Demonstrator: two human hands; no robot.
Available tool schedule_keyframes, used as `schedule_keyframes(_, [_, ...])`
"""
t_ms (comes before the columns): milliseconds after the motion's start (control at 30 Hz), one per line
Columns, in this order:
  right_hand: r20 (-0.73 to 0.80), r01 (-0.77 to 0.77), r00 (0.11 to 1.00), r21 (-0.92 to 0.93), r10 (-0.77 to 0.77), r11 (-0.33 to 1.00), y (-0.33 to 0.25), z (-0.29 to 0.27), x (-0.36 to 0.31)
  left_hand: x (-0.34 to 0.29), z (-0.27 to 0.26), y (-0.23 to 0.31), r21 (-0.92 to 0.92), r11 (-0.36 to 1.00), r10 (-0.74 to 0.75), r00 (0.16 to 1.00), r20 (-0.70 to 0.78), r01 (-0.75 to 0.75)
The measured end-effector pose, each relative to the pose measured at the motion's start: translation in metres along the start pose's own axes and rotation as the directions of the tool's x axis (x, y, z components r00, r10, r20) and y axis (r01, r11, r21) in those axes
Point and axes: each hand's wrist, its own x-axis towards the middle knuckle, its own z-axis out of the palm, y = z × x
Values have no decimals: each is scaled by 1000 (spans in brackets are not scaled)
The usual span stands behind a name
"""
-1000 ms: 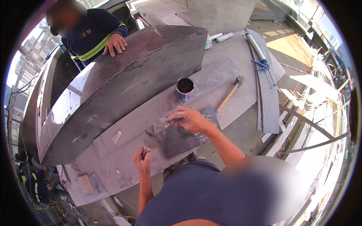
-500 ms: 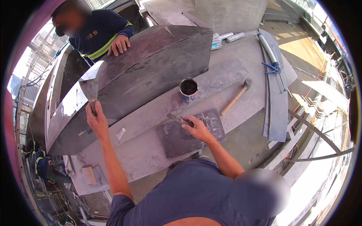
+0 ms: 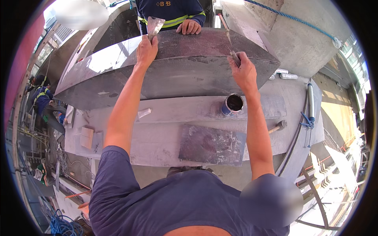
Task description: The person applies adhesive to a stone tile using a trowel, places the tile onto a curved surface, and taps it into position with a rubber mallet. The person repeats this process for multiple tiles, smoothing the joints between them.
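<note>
My left hand (image 3: 147,51) is closed round the handle of a wide putty knife (image 3: 156,24), its smeared blade pointing up near the far edge of a long dark stone-like piece (image 3: 173,80). Gripped in my right hand (image 3: 245,74) is a narrow spatula (image 3: 235,58), its thin blade directed away over the piece's upper face. Whether that blade touches the surface, I cannot tell. Nearer to me, below my right hand, an opened can (image 3: 225,111) of dark paste stands on a long grey board (image 3: 189,106).
A flat dark slab (image 3: 208,145) lies on the grey table (image 3: 153,145). On the right are a hammer (image 3: 280,125) and a caulking gun (image 3: 311,98). Across from me, a co-worker's hand (image 3: 189,27) rests on the long piece. Silvery packs (image 3: 288,76) lie behind.
Both hands have moved forward and up over the long piece, the right one from above the flat slab. My view has turned, so the co-worker now appears more centrally.
</note>
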Motion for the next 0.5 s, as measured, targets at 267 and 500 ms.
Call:
schedule_keyframes(267, [312,9,948,-222,63,975,6,10,65,-6,5,1,113,992,68,994,-82,-59])
schedule_keyframes(500, [257,78,966,-181,-30,980,20,21,62,-6,0,3,108,994,25,999,-40,-20])
